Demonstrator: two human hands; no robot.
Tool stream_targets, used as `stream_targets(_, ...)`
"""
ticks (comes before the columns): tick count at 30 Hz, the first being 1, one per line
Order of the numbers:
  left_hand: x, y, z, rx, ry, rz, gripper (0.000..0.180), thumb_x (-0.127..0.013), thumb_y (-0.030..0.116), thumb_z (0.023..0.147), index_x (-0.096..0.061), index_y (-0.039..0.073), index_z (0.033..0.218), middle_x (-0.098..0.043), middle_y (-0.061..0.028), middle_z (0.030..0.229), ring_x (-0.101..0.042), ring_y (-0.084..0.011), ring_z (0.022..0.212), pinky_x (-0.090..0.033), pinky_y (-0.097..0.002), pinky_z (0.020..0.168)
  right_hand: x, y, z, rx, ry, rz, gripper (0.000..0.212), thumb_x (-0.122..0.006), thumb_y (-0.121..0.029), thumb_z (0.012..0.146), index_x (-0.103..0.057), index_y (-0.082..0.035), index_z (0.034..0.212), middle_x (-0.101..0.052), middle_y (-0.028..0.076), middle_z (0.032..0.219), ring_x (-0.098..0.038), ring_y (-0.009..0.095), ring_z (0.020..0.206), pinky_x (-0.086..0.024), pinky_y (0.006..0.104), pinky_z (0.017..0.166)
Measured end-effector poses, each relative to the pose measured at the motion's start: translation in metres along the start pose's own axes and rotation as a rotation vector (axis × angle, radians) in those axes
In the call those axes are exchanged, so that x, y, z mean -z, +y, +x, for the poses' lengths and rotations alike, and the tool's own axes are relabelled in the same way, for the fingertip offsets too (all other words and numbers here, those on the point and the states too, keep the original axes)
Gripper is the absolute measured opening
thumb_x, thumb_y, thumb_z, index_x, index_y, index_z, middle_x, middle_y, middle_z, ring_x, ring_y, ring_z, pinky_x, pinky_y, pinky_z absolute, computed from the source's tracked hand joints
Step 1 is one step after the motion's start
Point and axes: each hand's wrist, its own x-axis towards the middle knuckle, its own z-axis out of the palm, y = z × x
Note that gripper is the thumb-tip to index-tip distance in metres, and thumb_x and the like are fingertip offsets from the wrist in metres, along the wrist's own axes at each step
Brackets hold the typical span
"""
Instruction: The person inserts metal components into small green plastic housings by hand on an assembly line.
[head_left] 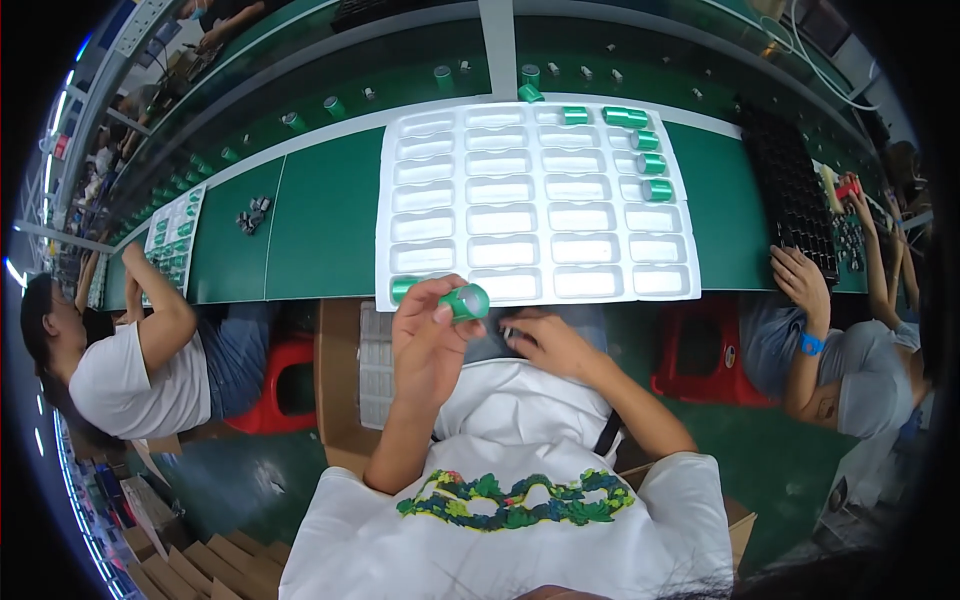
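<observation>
My left hand (pixel 428 335) is closed around a green cylinder (pixel 466 302) with a pale round end, raised over the near edge of a white plastic tray (pixel 458 232). Lower and to the right, in front of my lap, my right hand (pixel 552 342) has its fingers pinched together. A small dark bit shows at its fingertips, too small to name. Another green cylinder (pixel 403 288) sits in the tray's near-left compartment, partly behind my left hand. Several more green cylinders (pixel 651 163) lie in compartments at the tray's far right.
Beyond the tray, a belt (pixel 400 85) carries spaced green cylinders and small white parts. Small grey parts (pixel 253 214) lie on the green table (pixel 325 215). Co-workers sit on both sides, the right one touching a black tray (pixel 790 190). A cardboard box (pixel 340 385) stands below.
</observation>
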Motion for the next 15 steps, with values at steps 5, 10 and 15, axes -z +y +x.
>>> stream_targets(5, 0.003, -0.008, 0.013, 0.137, 0.026, -0.165, 0.023, -0.055, 0.004, 0.098, -0.057, 0.004, 0.122, -0.057, -0.0185, 0.129, -0.064, -0.0248, 0.105, -0.057, -0.0370, 0.087, 0.031, -0.077, -0.033, 0.063, -0.120, 0.778, 0.034, -0.054, -0.009, 0.101, -0.059, 0.000, 0.133, -0.058, 0.010, 0.110, -0.060, 0.017, 0.091, -0.054, 0.0301, 0.079)
stream_targets(10, -0.005, -0.009, 0.026, 0.180, 0.012, -0.158, 0.028, -0.057, 0.000, 0.096, -0.055, 0.004, 0.124, -0.058, -0.0185, 0.129, -0.064, -0.0242, 0.108, -0.056, -0.0371, 0.091, 0.079, -0.104, -0.031, 0.022, 0.136, 0.971, 0.038, -0.042, -0.009, 0.105, -0.050, 0.001, 0.141, -0.053, 0.010, 0.108, -0.059, 0.013, 0.085, -0.054, 0.0270, 0.076)
stream_targets(15, -0.024, -0.006, 0.041, 0.221, -0.034, -0.103, 0.036, -0.064, -0.004, 0.090, -0.055, 0.002, 0.124, -0.058, -0.0179, 0.129, -0.059, -0.0221, 0.116, -0.050, -0.0351, 0.098, 0.085, -0.119, -0.012, 0.071, 0.521, 0.998, 0.045, -0.059, 0.012, 0.091, -0.055, 0.001, 0.135, -0.058, 0.014, 0.121, -0.062, 0.014, 0.095, -0.053, 0.0240, 0.082)
